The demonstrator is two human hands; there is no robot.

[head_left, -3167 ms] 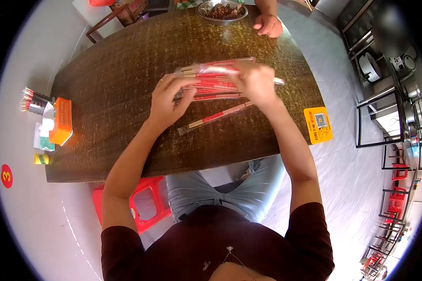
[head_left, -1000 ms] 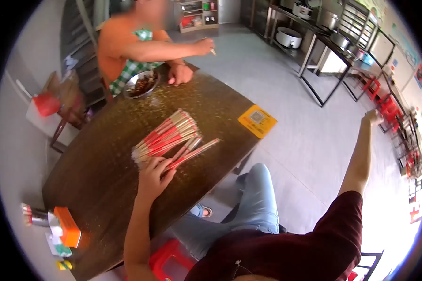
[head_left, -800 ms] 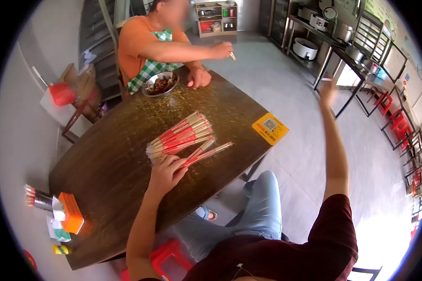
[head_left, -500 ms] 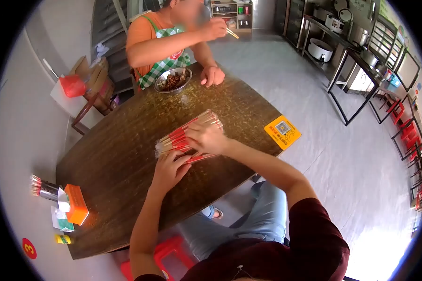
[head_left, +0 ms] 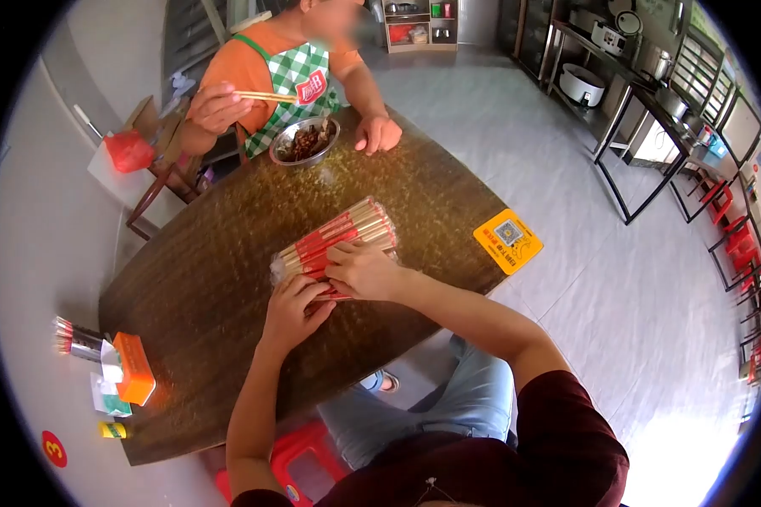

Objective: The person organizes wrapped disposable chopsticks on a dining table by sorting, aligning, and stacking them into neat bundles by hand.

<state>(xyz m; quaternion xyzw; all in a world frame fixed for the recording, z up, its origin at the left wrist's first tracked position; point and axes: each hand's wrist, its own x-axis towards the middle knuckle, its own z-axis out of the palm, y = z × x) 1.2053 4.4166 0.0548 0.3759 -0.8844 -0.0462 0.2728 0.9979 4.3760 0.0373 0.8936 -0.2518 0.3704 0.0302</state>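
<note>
A bundle of wooden chopsticks (head_left: 347, 232) in clear plastic wrappers with red printing lies slantwise on the wooden table (head_left: 220, 279). My right hand (head_left: 365, 272) rests over its near side, fingers curled onto the chopsticks. Beside it, my left hand (head_left: 294, 311) grips the near left end of the bundle with bent fingers. The two hands' fingertips are close together, and exactly what is pinched there is partly hidden.
Across the table a person in a checked apron (head_left: 287, 72) holds chopsticks (head_left: 265, 96) by a metal bowl of food (head_left: 305, 142). An orange QR-code card (head_left: 508, 241) lies at the right edge. An orange tissue box (head_left: 134, 368) and a chopstick holder (head_left: 84, 340) stand left.
My right hand has moved left and slightly down over the bundle, closer to my left hand. The other person's chopstick hand has dropped from the face to the left.
</note>
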